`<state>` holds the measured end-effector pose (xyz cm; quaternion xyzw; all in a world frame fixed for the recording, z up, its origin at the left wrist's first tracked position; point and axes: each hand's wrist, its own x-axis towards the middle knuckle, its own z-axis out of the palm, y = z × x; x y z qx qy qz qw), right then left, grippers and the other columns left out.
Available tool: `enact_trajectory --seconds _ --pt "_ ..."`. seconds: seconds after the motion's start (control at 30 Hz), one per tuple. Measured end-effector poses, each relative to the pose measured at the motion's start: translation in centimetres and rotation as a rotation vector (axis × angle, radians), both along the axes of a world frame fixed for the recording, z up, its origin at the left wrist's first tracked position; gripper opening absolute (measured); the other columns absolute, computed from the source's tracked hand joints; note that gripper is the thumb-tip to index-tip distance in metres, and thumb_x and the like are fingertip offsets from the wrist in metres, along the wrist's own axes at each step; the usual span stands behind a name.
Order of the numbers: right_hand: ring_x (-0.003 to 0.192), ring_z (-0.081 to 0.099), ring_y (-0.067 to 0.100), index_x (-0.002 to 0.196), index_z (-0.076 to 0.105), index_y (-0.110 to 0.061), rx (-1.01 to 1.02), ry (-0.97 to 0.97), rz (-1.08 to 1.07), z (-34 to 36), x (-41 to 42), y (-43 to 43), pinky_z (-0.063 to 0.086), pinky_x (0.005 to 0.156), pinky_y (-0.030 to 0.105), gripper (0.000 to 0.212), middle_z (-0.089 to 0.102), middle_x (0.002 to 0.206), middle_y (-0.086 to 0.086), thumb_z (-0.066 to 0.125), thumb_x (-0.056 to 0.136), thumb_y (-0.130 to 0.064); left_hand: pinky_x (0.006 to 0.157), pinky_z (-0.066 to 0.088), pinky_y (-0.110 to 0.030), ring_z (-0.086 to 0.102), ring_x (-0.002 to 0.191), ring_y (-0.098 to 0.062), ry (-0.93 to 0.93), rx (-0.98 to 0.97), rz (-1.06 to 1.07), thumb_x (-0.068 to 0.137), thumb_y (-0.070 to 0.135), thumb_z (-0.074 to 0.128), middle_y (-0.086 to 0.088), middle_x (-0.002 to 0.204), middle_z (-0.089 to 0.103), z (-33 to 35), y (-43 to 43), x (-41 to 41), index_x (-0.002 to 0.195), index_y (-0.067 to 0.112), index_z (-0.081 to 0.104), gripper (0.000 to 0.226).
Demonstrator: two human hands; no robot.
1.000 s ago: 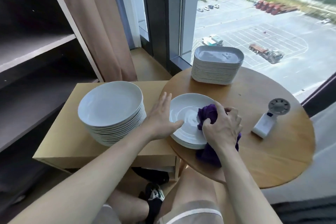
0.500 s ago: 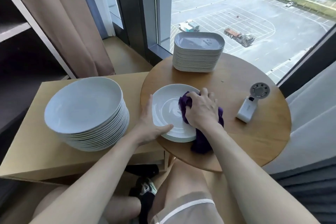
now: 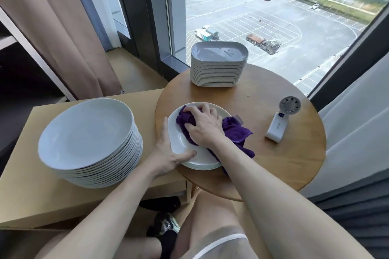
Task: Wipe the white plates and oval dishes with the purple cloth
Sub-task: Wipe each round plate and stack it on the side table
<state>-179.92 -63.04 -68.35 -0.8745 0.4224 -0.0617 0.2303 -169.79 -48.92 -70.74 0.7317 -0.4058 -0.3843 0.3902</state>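
Purple cloth (image 3: 233, 132): bunched on the top white plate (image 3: 181, 145) of a short stack at the near-left edge of the round wooden table (image 3: 284, 164). Its loose tail trails right and toward the person, over the plate's right rim onto the wood.

Right hand (image 3: 202, 127): fingers curled over the bunched end, clutching it and pressing it down on the far-left part of the plate's well.

Left hand (image 3: 166, 153): fingers straight along the outside of the left rim, thumb laid flat on the near rim; it braces the plate and grips nothing.

Key relation: the bare plate surface lies near-left of the cloth, between the two hands. Judgement: the coming stroke runs toward the left thumb, so the right hand does the wiping.

Tall stack of round plates (image 3: 88, 132) sits on the low table (image 3: 21, 185) to the left. Stack of oval dishes (image 3: 219, 69) stands at the far edge; both look untouched. A handheld fan (image 3: 277, 126) lies to the right, apart.
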Motion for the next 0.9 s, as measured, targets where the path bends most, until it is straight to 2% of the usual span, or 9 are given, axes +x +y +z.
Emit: enact_trajectory --seconds 0.17,0.33,0.43,0.5,0.53,0.6,0.63,0.77,0.9 --pt "0.125 0.037 0.024 0.131 0.053 -0.050 0.128 -0.062 0.077 0.4 0.4 1.6 0.028 0.103 0.045 0.043 0.043 0.127 -0.007 0.057 0.090 -0.037 0.124 0.024 -0.032 0.022 0.153 -0.009 0.050 -0.017 -0.030 0.043 0.072 0.091 0.009 0.168 0.016 0.4 0.1 -0.1 0.160 0.037 -0.021 0.165" --pt "0.122 0.039 0.023 0.123 0.065 -0.048 0.318 -0.136 0.119 1.3 -0.5 1.9 0.031 0.106 0.048 0.035 0.047 0.121 -0.008 0.048 0.093 -0.052 0.118 0.027 -0.028 0.021 0.149 -0.007 -0.001 0.059 -0.122 0.035 0.077 0.091 0.011 0.169 0.011 0.8 0.0 0.6 0.155 0.040 -0.029 0.174" --pt "0.121 0.040 0.025 0.116 0.070 -0.044 0.356 -0.157 0.117 1.5 -1.3 2.2 0.034 0.109 0.050 0.028 0.048 0.114 -0.009 0.051 0.096 -0.050 0.117 0.029 -0.028 0.026 0.147 -0.007 0.000 0.091 -0.131 0.033 0.075 0.093 0.012 0.167 0.016 1.0 0.0 0.6 0.154 0.041 -0.032 0.177" --pt "0.120 0.043 0.025 0.112 0.071 -0.044 0.330 -0.157 0.126 1.3 -2.0 2.6 0.038 0.108 0.047 0.022 0.048 0.110 -0.009 0.057 0.095 -0.046 0.117 0.034 -0.031 0.035 0.143 -0.009 0.003 0.111 -0.133 0.033 0.074 0.094 0.017 0.158 0.028 1.0 0.0 0.7 0.152 0.043 -0.033 0.177" --pt "0.120 0.043 0.025 0.112 0.070 -0.044 0.306 -0.151 0.130 1.2 -2.4 2.8 0.039 0.107 0.046 0.022 0.048 0.108 -0.009 0.057 0.094 -0.046 0.114 0.037 -0.030 0.040 0.137 -0.006 0.000 0.116 -0.137 0.034 0.074 0.094 0.026 0.149 0.035 0.9 0.0 0.8 0.151 0.045 -0.034 0.175" --pt "0.117 0.043 0.024 0.116 0.067 -0.045 0.225 -0.114 0.129 1.1 -3.4 3.4 0.041 0.102 0.043 0.027 0.046 0.106 -0.009 0.055 0.093 -0.050 0.099 0.040 -0.014 0.049 0.119 0.008 -0.013 0.112 -0.136 0.036 0.074 0.094 0.048 0.123 0.043 0.7 0.0 0.9 0.150 0.048 -0.032 0.172" --pt "0.117 0.043 0.023 0.120 0.065 -0.045 0.169 -0.083 0.130 1.1 -4.0 3.7 0.041 0.101 0.043 0.030 0.045 0.107 -0.009 0.053 0.093 -0.052 0.093 0.039 -0.010 0.050 0.114 0.010 -0.015 0.108 -0.127 0.036 0.074 0.094 0.051 0.117 0.043 0.6 0.1 0.9 0.150 0.049 -0.031 0.170" --pt "0.121 0.045 0.024 0.131 0.056 -0.044 -0.065 0.025 0.139 1.3 -6.2 4.1 0.036 0.102 0.044 0.037 0.051 0.124 -0.006 0.048 0.096 -0.053 0.101 0.032 -0.014 0.035 0.132 0.002 -0.038 0.088 -0.113 0.036 0.076 0.092 0.049 0.129 0.025 0.6 0.1 0.9 0.151 0.049 -0.029 0.169" --pt "0.124 0.045 0.027 0.135 0.054 -0.041 -0.178 0.113 0.056 1.4 -7.8 2.9 0.033 0.104 0.045 0.038 0.051 0.131 -0.002 0.049 0.098 -0.048 0.120 0.027 -0.032 0.026 0.143 -0.006 -0.069 0.106 -0.143 0.039 0.079 0.090 0.024 0.153 0.021 0.6 0.1 0.8 0.152 0.044 -0.031 0.169"
